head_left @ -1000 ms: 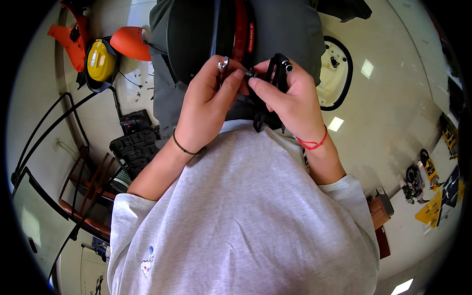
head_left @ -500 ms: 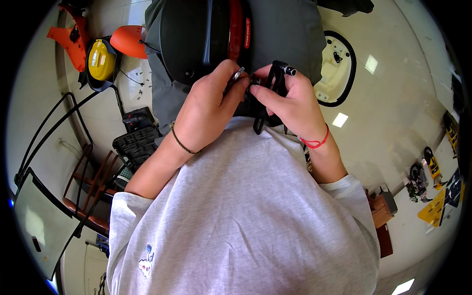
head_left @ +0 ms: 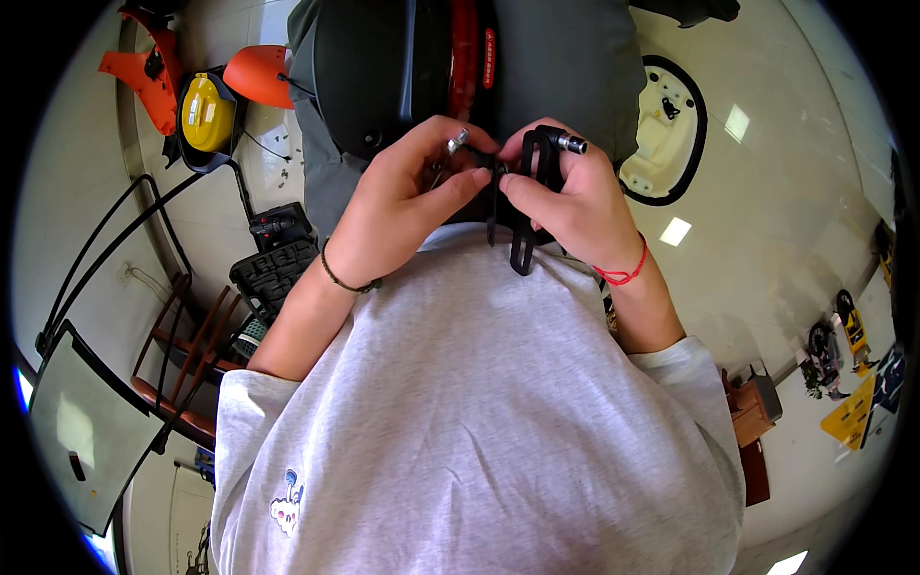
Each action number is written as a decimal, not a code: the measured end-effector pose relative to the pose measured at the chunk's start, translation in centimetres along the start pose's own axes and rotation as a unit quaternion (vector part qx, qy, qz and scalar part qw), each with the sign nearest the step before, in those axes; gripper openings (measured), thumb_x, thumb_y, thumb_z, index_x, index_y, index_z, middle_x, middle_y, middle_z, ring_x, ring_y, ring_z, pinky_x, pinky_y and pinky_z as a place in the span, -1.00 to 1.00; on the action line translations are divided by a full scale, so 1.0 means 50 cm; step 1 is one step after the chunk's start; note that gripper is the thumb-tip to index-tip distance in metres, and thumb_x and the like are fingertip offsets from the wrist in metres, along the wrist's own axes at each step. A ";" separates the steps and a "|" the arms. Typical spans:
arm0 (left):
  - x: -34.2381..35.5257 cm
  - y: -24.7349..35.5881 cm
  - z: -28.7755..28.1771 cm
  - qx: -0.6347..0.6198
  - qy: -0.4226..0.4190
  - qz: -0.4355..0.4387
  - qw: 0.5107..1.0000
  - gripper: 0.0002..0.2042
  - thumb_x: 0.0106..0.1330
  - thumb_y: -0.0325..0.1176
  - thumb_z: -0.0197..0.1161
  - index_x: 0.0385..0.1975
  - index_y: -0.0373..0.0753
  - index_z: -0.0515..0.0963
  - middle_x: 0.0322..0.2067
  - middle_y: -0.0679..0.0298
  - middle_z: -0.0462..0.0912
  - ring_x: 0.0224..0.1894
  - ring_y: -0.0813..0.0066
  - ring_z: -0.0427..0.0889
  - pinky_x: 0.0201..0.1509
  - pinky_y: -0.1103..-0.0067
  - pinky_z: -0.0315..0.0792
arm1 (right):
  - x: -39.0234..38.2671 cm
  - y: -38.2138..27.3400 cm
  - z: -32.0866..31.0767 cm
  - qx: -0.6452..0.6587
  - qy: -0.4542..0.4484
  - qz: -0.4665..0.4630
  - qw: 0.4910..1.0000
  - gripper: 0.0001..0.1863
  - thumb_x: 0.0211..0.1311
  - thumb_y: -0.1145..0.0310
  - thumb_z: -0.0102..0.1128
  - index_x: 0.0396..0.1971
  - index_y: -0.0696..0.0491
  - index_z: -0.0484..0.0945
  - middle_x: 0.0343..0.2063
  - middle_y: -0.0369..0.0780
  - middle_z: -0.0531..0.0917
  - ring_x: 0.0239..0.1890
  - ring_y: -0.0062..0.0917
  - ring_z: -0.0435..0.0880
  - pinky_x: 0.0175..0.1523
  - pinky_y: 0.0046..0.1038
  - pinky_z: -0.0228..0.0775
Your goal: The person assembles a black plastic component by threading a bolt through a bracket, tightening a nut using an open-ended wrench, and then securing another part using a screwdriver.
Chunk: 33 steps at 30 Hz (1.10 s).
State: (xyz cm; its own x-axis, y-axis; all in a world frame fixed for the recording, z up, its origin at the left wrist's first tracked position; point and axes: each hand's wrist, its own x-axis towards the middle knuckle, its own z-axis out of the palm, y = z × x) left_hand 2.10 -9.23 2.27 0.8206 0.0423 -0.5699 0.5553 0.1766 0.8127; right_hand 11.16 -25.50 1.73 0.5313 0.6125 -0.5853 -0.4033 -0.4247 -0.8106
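My two hands are close together in front of the grey shirt, both closed. The right hand (head_left: 570, 196) grips a black slotted bracket (head_left: 522, 251), whose long loops stick out above and below the fingers. A short dark rod with a silver socket-like end (head_left: 573, 143) projects beside its index finger. My left hand (head_left: 407, 196) pinches a thin black strip (head_left: 493, 216) hanging upright between the hands. A shiny metal piece like a bolt or socket (head_left: 457, 141) sticks out of its curled fingers. The fingertips hide where these parts meet.
Just beyond the hands is a rounded black case (head_left: 369, 72) with a red reflector strip (head_left: 462, 57), on a grey cover (head_left: 565, 67). Left are an orange panel (head_left: 259, 77), a yellow-topped part (head_left: 206, 113) and an open black tool case (head_left: 273, 278). A cream, black-rimmed shell (head_left: 661, 144) lies right.
My hands have drawn slightly apart, and the thin black strip now shows between them. The slotted bracket has tipped more upright and hangs a little lower. The left fingers have opened somewhat around the metal piece.
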 end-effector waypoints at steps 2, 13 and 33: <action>0.000 -0.006 0.002 -0.009 0.004 0.015 1.000 -0.84 0.25 -0.54 0.13 -0.20 -0.31 0.40 -0.44 0.42 0.44 -0.40 0.76 0.35 -0.32 0.78 0.28 | 0.001 0.004 0.002 0.003 -0.009 0.001 1.000 -0.83 -0.04 0.42 0.17 -0.45 0.19 0.48 -0.65 -0.30 0.50 -0.57 -0.68 0.43 -0.42 -0.59 0.30; -0.009 -0.013 -0.033 -0.031 -0.075 -0.041 0.996 -0.83 0.23 -0.54 0.16 -0.21 -0.30 0.38 -0.36 0.44 0.40 -0.30 0.75 0.34 -0.20 0.75 0.27 | 0.008 0.002 0.007 0.022 -0.055 0.009 0.998 -0.81 0.00 0.44 0.18 -0.37 0.19 0.53 -0.54 -0.29 0.58 -0.46 -0.69 0.49 -0.31 -0.60 0.36; -0.040 -0.019 -0.051 -0.106 -0.055 -0.095 0.988 -0.85 0.16 -0.56 0.22 -0.31 -0.29 0.41 -0.40 0.45 0.41 -0.35 0.79 0.34 -0.27 0.77 0.26 | 0.012 0.026 0.016 0.016 -0.149 0.014 0.989 -0.86 0.10 0.50 0.21 -0.31 0.13 0.50 -0.44 -0.42 0.53 -0.37 -0.80 0.44 -0.24 -0.69 0.31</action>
State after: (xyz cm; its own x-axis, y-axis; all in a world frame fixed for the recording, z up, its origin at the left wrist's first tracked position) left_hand -0.44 -6.96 2.32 0.7201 -0.1165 -0.6840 0.6698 0.3738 0.6415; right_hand 10.37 -25.13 0.33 0.2793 0.7719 -0.5711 -0.4406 -0.4254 -0.7905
